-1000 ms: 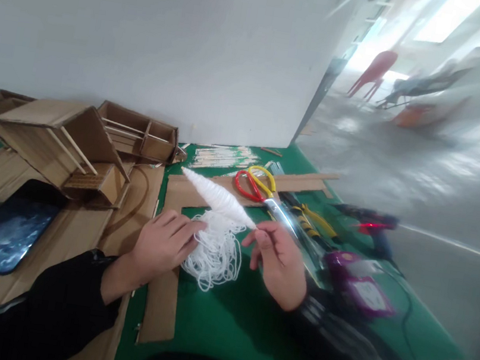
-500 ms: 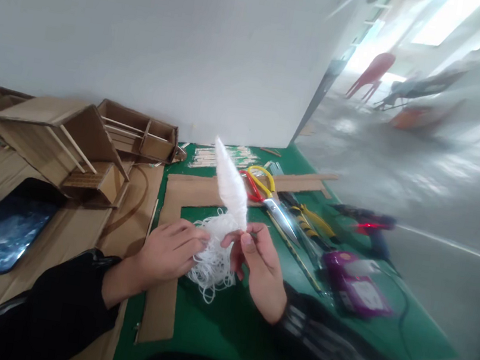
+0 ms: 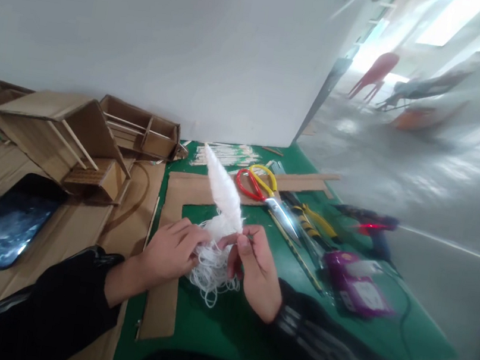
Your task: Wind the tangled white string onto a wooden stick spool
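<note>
A white spindle-shaped piece (image 3: 222,188), pointed at its far tip and seemingly wound with string, leans up and to the left from my right hand (image 3: 259,267). That hand pinches its lower end between thumb and fingers. My left hand (image 3: 176,247) is closed at the left edge of a loose tangle of white string (image 3: 210,278), fingers curled into it. The tangle lies below the spindle, between both hands, partly covered by them. Just beyond my right hand lie scissors (image 3: 267,193) with one red and one yellow handle loop.
Cardboard box models (image 3: 63,138) and a dark tablet (image 3: 8,223) occupy the left. Cardboard strips (image 3: 160,306) lie on the green table (image 3: 216,339). Pliers (image 3: 319,222), a purple packet (image 3: 355,281) and a glue gun (image 3: 371,224) sit to the right. A white panel (image 3: 152,40) stands behind.
The spindle's tip has swung left and down, and my right hand has shifted slightly left. My left hand stays at the string tangle.
</note>
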A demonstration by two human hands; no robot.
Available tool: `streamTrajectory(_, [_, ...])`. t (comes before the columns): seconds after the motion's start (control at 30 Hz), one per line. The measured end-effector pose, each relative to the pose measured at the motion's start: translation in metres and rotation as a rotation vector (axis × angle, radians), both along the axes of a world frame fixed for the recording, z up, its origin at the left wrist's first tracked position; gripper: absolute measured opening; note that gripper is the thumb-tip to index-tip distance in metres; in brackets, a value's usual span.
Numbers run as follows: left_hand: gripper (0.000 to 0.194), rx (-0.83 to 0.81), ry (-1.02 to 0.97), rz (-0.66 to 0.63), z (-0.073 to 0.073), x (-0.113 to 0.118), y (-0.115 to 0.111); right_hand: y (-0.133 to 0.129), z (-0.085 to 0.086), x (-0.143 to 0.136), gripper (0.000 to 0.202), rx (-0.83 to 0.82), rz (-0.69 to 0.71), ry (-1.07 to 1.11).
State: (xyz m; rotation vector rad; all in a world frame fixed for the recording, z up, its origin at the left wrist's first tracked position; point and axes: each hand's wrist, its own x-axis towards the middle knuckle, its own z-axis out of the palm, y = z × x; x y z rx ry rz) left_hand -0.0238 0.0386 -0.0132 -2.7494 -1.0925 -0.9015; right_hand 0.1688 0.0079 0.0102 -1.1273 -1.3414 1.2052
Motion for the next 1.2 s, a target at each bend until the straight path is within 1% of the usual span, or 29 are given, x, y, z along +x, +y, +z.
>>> streamTrajectory(0.07, [0.023,-0.05,0.032,0.021,0.0,0.0,0.001,0.0,0.0,0.0,0.02,-0.011,0.007,-0.006])
streamTrajectory(0.13, [0.024,-0.085,0.068,0.009,0.0,0.0,0.001,0.0,-0.001,0.001,0.019,-0.022,0.013,-0.01])
streamTrajectory(0.27, [0.009,-0.113,0.043,-0.018,0.0,-0.001,0.001,0.0,-0.002,0.001,0.021,-0.041,0.026,-0.021])
streamTrajectory(0.43, [0.006,-0.108,-0.079,-0.047,-0.001,-0.001,0.001,0.0,-0.005,0.001,0.018,0.023,-0.015,-0.014])
streamTrajectory(0.57, [0.008,-0.046,-0.156,-0.105,0.0,0.002,0.001,-0.001,-0.005,0.002,0.015,0.085,-0.033,0.007])
streamTrajectory(0.8, [0.016,0.095,-0.148,-0.171,0.004,0.003,-0.002,-0.002,-0.007,0.001,0.019,0.031,0.044,-0.03])
streamTrajectory(0.87, [0.018,0.098,-0.134,-0.199,0.005,0.003,-0.003,-0.002,-0.008,0.0,0.021,0.007,0.048,-0.045])
streamTrajectory(1.03, [0.019,0.081,-0.129,-0.213,0.007,0.004,-0.004,-0.003,-0.012,-0.003,0.023,-0.036,0.062,-0.032])
streamTrajectory(1.13, [0.019,0.074,-0.126,-0.221,0.009,0.004,-0.003,-0.003,-0.013,-0.003,0.022,-0.028,0.033,-0.08])
streamTrajectory(1.2, [0.018,0.069,-0.088,-0.202,0.008,0.004,-0.003,-0.001,-0.013,-0.001,0.021,-0.001,0.012,-0.129])
